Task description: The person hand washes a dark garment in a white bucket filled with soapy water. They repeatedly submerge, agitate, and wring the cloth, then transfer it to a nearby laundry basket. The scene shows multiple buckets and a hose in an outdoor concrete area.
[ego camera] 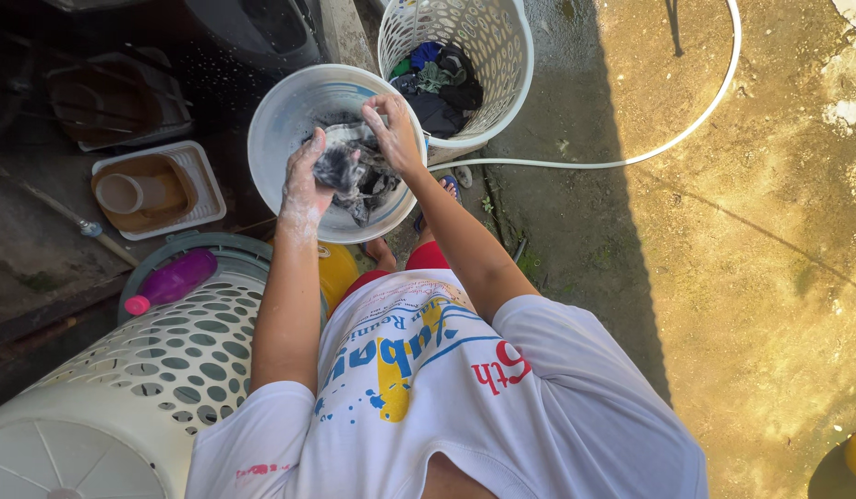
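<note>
Both my hands work over a round white wash basin [273, 120] on the ground in front of me. My left hand [308, 185], covered in soap suds, grips a wet dark grey garment [346, 168]. My right hand [395, 134] pinches the same garment from the upper right side. The cloth is bunched between the two hands, just above the basin. More dark wet cloth lies in the basin under them.
A white perforated laundry basket [502, 55] with dark clothes stands behind the basin. Another perforated basket [141, 379] lies at lower left, a purple bottle [174, 280] beside it. A white hose [631, 157] curves over wet concrete at right. A tray with a cup [123, 192] sits left.
</note>
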